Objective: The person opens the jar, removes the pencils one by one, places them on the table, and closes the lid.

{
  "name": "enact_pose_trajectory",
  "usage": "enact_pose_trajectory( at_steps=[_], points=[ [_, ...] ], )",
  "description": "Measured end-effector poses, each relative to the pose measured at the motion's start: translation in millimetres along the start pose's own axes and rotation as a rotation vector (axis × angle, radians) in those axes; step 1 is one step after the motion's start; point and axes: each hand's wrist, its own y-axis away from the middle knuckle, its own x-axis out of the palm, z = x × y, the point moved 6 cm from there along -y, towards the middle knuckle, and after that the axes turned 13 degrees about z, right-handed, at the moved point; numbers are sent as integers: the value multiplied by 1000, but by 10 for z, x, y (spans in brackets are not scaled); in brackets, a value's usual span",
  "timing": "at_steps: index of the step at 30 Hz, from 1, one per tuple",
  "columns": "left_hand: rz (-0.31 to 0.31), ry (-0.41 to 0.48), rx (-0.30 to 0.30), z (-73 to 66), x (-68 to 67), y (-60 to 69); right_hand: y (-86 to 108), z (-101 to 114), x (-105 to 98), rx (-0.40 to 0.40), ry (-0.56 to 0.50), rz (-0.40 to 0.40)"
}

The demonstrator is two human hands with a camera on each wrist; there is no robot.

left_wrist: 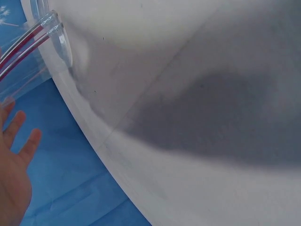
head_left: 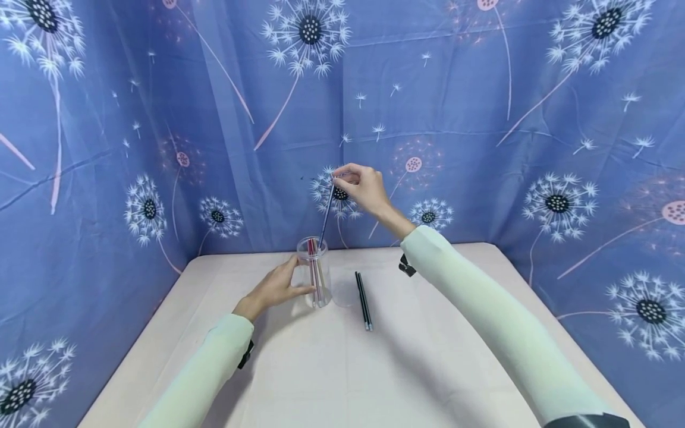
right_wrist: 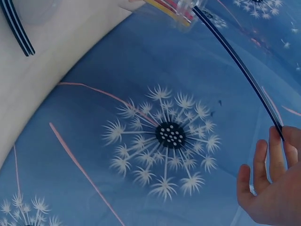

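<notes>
A clear plastic cup (head_left: 324,279) stands upright on the table, holding red and tan pencils (head_left: 313,273). My left hand (head_left: 275,285) holds it from the left, thumb across the front and fingers partly hidden behind. In the left wrist view, several fingers of that hand (left_wrist: 16,165) spread out beside the cup (left_wrist: 59,44). My right hand (head_left: 364,187), raised above the cup, pinches the top end of a dark pencil (head_left: 327,215) between thumb and fingertips. This pencil slants downward, its lower end at the cup's mouth. In the right wrist view, the remaining fingers stand apart from the dark pencil (right_wrist: 240,61).
Two black pencils (head_left: 363,300) with pale ends lie side by side on the table, right of the cup. A faint clear round object (head_left: 345,294) lies between them and the cup. Blue dandelion-patterned cloth (head_left: 257,196) surrounds the pale table (head_left: 321,368) at the back and sides.
</notes>
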Motion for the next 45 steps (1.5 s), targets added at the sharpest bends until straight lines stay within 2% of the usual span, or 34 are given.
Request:
enact_pose_trajectory(
  at_steps=[10, 19, 25, 33, 39, 45],
  points=[
    [-12, 0, 17, -17, -17, -16, -20, 22, -209, 4, 3, -47],
    [4, -6, -4, -3, 10, 15, -19, -11, -315, -1, -34, -77],
    [-7, -11, 1, -20, 0, 27, 10, -73, -391, 10, -2, -78],
    [-2, -11, -9, -18, -1, 28, 174, -379, -355, 84, 22, -6],
    [-7, -16, -12, -8, 4, 20, 373, -731, -207, 157, 14, 92],
    [-10, -23, -12, 4, 4, 11, 582, -1115, -32, 232, 29, 153]
  ],
)
